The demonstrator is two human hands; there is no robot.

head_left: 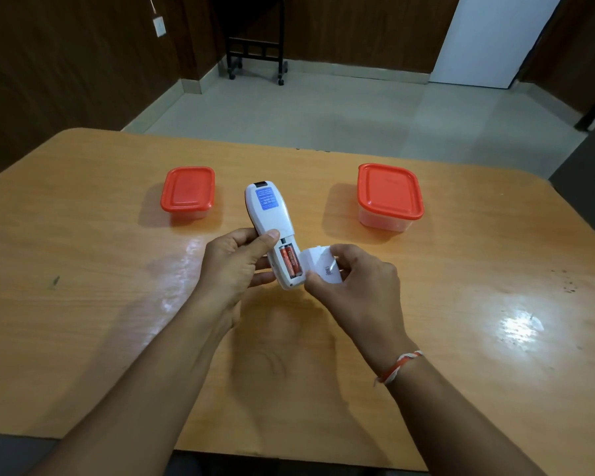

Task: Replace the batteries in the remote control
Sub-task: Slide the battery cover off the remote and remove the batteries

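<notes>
**Battery cover off, batteries still seated in the remote**

A person sat at an orange-brown wooden table (117,235), seen from a camera worn on the head, with both bare forearms reaching forward. The left hand (234,266) was wrapped around the lower half of a white remote control (272,221), held face down just above the table, its thumb pressed on the back beside the open battery bay. A blue label (266,199) showed on the remote's upper back. In the open bay lay two red batteries (291,262), side by side and seated lengthwise.

The right hand (354,280) pinched the white battery cover (323,266) between thumb and fingers, holding it just beside the remote's lower right edge. Whether the cover still touched the remote could not be told. A red and white thread band (399,367) circled the right wrist.

Two clear tubs with red lids stood farther back on the table: a smaller left tub (188,192) and a larger right tub (390,195), both closed, well apart from each other with the remote between them. Their contents could not be made out.

As a judgement, the task stood at an early stage: the bay was opened, but the batteries appeared not yet removed. Left to do were lifting them out, fitting replacements, presumably from one of the tubs, and closing the cover.
</notes>
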